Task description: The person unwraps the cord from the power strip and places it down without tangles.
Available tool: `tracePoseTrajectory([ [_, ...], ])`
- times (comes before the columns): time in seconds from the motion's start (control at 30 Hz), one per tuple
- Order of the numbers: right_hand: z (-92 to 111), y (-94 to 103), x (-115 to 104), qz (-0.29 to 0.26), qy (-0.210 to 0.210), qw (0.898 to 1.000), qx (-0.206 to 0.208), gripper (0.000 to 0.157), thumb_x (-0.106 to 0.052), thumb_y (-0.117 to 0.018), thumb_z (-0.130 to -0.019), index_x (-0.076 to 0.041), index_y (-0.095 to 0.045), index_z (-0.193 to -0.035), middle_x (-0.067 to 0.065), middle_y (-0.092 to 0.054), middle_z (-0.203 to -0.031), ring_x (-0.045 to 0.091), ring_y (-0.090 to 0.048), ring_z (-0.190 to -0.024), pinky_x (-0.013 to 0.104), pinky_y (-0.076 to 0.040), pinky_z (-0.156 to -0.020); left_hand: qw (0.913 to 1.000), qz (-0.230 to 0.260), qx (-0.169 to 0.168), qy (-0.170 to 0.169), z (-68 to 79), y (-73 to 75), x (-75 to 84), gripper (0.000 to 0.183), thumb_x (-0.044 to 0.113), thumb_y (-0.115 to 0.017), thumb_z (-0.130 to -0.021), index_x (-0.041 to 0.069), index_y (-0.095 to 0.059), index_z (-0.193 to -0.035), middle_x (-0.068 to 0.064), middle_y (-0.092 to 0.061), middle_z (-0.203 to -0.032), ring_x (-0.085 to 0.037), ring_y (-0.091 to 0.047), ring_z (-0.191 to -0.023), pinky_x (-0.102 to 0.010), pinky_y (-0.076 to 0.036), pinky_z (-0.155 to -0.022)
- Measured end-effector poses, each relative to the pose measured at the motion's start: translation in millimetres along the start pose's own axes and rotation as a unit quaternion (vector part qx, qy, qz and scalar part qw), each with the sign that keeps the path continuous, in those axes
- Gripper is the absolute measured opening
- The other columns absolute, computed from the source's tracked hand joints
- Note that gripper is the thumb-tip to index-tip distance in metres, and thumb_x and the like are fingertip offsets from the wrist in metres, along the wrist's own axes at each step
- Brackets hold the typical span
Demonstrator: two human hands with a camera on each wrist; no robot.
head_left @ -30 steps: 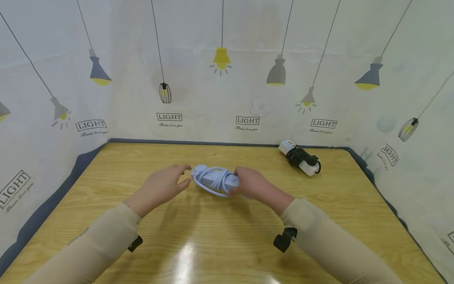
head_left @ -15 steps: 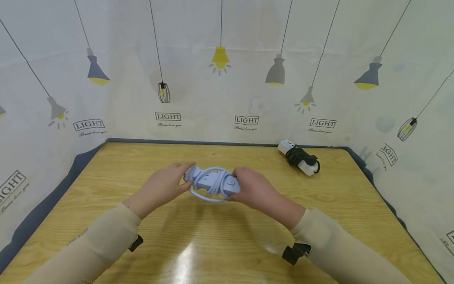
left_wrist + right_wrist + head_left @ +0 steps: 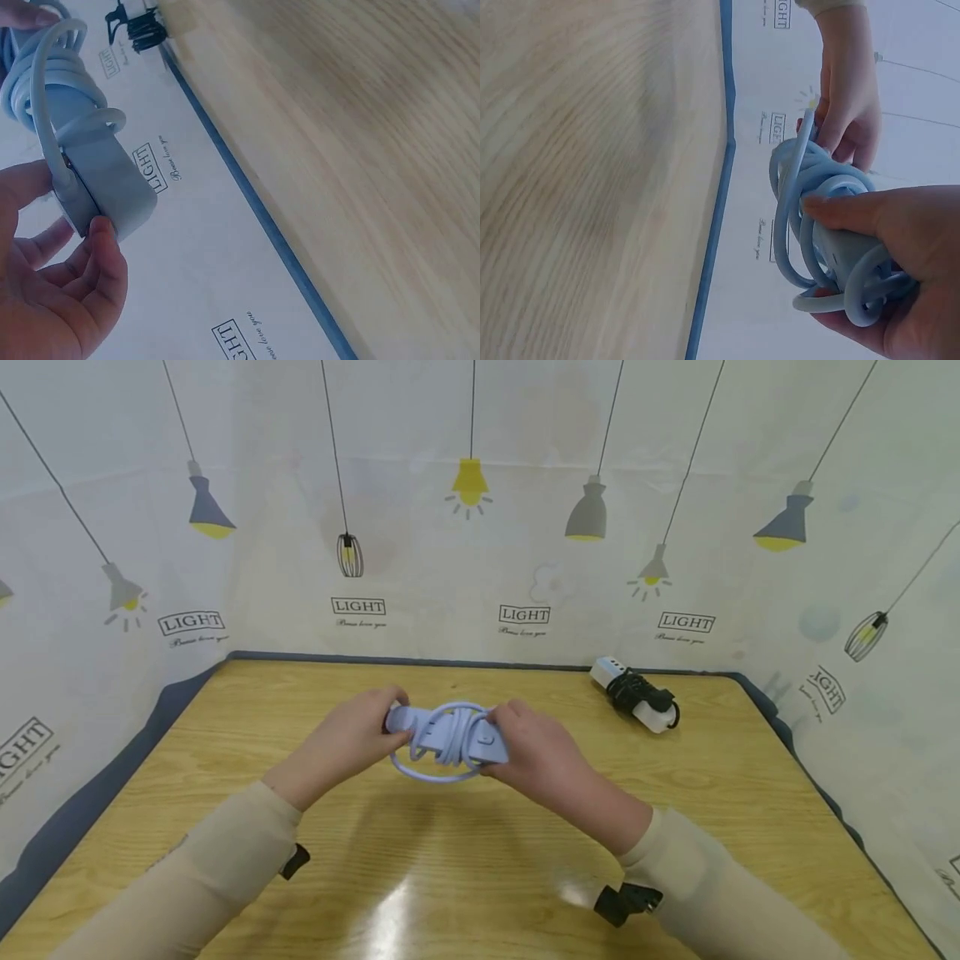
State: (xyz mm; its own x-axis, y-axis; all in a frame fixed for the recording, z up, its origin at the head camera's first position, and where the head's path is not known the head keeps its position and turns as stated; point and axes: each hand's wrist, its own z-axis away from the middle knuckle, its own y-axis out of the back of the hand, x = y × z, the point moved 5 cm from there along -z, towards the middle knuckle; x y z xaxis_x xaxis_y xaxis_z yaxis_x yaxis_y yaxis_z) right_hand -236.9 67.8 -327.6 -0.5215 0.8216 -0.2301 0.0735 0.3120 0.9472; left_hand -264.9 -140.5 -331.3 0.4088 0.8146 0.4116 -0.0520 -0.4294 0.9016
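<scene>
A white power strip (image 3: 491, 746) is held up off the table between both hands, its own white cord (image 3: 453, 737) wound round its middle, with one loop hanging below. My left hand (image 3: 351, 732) grips the left end, where the plug is, between thumb and fingers; the left wrist view shows the fingertips on that end of the strip (image 3: 120, 184). The right end is in the grip of my right hand (image 3: 538, 752). In the right wrist view, the right thumb lies over the strip and the wound cord (image 3: 836, 176).
A second white power strip (image 3: 654, 713), wrapped in a black cord (image 3: 628, 690), lies at the back right of the wooden table (image 3: 450, 877). A wall sheet (image 3: 420, 577) printed with lamps rises behind the table's back edge.
My left hand has closed from beside the power strip onto its left end. Both hands have raised the strip slightly and tilted it. The black-corded strip has stayed put.
</scene>
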Motion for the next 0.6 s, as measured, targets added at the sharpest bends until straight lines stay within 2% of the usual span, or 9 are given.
tracePoseTrajectory([
  [0.13, 2.5, 4.7, -5.7, -0.014, 0.017, 1.000, 0.019, 0.053, -0.028, -0.087, -0.074, -0.002, -0.060, -0.113, 0.004, -0.057, -0.097, 0.013, -0.054, -0.077, 0.026, -0.049, -0.064, 1.0000, 0.000, -0.002, -0.002, 1.5, 1.9, 0.5, 0.035, 0.018, -0.071, -0.091, 0.000, -0.056, -0.117, -0.011, -0.066, -0.098, -0.021, -0.063, -0.083, -0.035, -0.055, -0.068],
  [0.23, 2.9, 6.8, -7.1, -0.018, 0.014, 0.999, 0.023, 0.053, -0.029, -0.086, -0.075, -0.002, -0.060, -0.113, 0.004, -0.058, -0.098, 0.013, -0.054, -0.078, 0.026, -0.049, -0.064, 0.9998, -0.013, 0.003, -0.015, 2.0, 0.8, 0.8, 0.033, 0.019, -0.069, -0.093, 0.001, -0.056, -0.117, -0.010, -0.066, -0.099, -0.021, -0.064, -0.083, -0.035, -0.054, -0.068],
  [0.43, 2.6, 7.8, -5.4, -0.026, 0.009, 0.999, 0.029, 0.052, -0.030, -0.085, -0.077, -0.003, -0.060, -0.114, 0.003, -0.058, -0.098, 0.012, -0.054, -0.078, 0.025, -0.049, -0.065, 0.9997, -0.021, 0.005, -0.010, 1.5, -1.1, 0.7, 0.030, 0.021, -0.065, -0.095, 0.001, -0.054, -0.115, -0.009, -0.065, -0.097, -0.020, -0.063, -0.082, -0.035, -0.053, -0.066],
  [0.6, 1.5, 7.0, -3.9, -0.024, 0.017, 0.999, 0.038, 0.054, -0.030, -0.085, -0.077, -0.002, -0.061, -0.116, 0.003, -0.058, -0.096, 0.012, -0.053, -0.077, 0.025, -0.049, -0.064, 0.9979, -0.047, 0.032, -0.030, 2.9, -0.9, 4.2, 0.027, 0.020, -0.063, -0.097, 0.000, -0.054, -0.113, -0.009, -0.065, -0.095, -0.021, -0.063, -0.080, -0.037, -0.053, -0.066],
])
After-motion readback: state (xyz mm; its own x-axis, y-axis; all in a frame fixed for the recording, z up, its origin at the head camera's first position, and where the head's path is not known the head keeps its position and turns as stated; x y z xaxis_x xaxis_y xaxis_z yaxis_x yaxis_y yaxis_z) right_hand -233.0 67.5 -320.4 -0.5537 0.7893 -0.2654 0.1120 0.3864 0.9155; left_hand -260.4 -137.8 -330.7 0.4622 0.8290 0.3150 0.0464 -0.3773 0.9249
